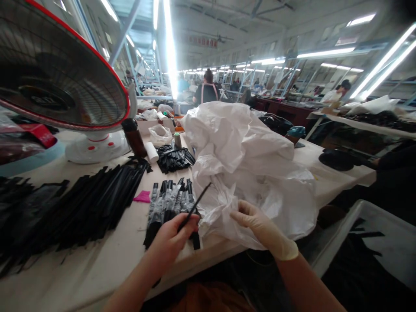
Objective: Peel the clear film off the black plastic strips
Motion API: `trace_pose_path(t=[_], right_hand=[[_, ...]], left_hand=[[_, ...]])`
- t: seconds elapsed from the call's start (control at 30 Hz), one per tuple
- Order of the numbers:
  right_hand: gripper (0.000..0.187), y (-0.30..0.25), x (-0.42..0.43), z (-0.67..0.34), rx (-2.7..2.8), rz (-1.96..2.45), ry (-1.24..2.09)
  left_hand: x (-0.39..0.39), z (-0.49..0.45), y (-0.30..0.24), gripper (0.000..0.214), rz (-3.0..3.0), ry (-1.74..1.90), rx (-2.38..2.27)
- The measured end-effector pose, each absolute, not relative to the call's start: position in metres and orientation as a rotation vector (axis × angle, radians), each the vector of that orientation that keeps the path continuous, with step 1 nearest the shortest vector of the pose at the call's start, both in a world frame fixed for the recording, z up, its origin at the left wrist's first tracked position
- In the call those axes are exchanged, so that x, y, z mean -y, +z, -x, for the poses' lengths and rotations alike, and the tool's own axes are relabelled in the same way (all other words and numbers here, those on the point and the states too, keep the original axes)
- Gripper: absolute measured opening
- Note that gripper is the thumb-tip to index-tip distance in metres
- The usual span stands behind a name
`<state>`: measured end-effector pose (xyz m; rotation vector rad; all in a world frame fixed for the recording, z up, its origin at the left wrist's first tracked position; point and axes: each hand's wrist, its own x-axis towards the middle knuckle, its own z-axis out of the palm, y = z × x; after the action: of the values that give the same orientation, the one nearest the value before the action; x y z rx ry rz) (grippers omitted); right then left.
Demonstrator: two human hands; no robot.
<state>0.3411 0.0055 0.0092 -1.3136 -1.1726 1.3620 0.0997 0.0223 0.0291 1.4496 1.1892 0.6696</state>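
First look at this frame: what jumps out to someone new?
A big crumpled white plastic bag fills the middle of the table, its near edge pinched by the gloved right hand. The bare left hand holds a thin black stick beside it. At upper left a red-rimmed fan looms over piles of black strips.

Red-rimmed desk fan [65, 73] at rear left of table [107, 255]; brown bottle [134, 138] just beside its base. Long black strips [94, 203] heaped left, pink scrap [142, 197] near them. White bin [393, 247] right.
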Motion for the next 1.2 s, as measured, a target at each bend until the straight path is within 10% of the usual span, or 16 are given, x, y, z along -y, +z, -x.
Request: trace_pose_path(t=[0.37,1.2], right_hand=[[0.035,0.002,-0.016,-0.268,1.055,1.126,1.623],[0.030,-0.018,-0.029,-0.242,0.995,0.967,1.806]], left_hand=[[-0.032,-0.117,0.009,0.055,-0.858,0.816,-1.011],[-0.052,-0.106,0.032,0.020,-1.867,0.891,-1.255]])
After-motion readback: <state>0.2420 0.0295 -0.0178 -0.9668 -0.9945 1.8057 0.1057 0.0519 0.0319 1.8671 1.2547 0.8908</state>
